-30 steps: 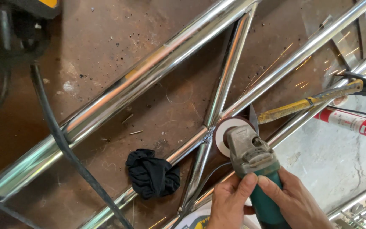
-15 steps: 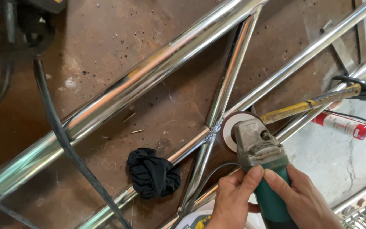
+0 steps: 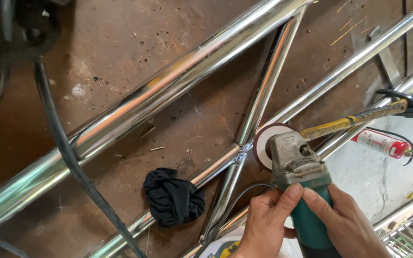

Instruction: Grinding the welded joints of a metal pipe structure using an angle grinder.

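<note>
Head view: left hand (image 3: 268,220) and right hand (image 3: 347,224) are both wrapped tight around the green grinder (image 3: 302,191), its disc (image 3: 264,145) touching the welded joint (image 3: 239,155) of the steel frame (image 3: 168,95). Grinding looks underway, sparks flying; steady pressure seems needed. Black rag (image 3: 173,196) lies beside the joint, black cable (image 3: 68,157) crosses the plate (image 3: 120,43), yellow-handled tool (image 3: 350,122) and red can (image 3: 381,143) lie beyond.

Mirror-polished steel tubes (image 3: 178,81), rusty rough metal table (image 3: 120,43), matt black cloth (image 3: 173,197), green plastic grinder (image 3: 298,167) with dull grey metal head, matt black rubber cable (image 3: 63,143)
</note>
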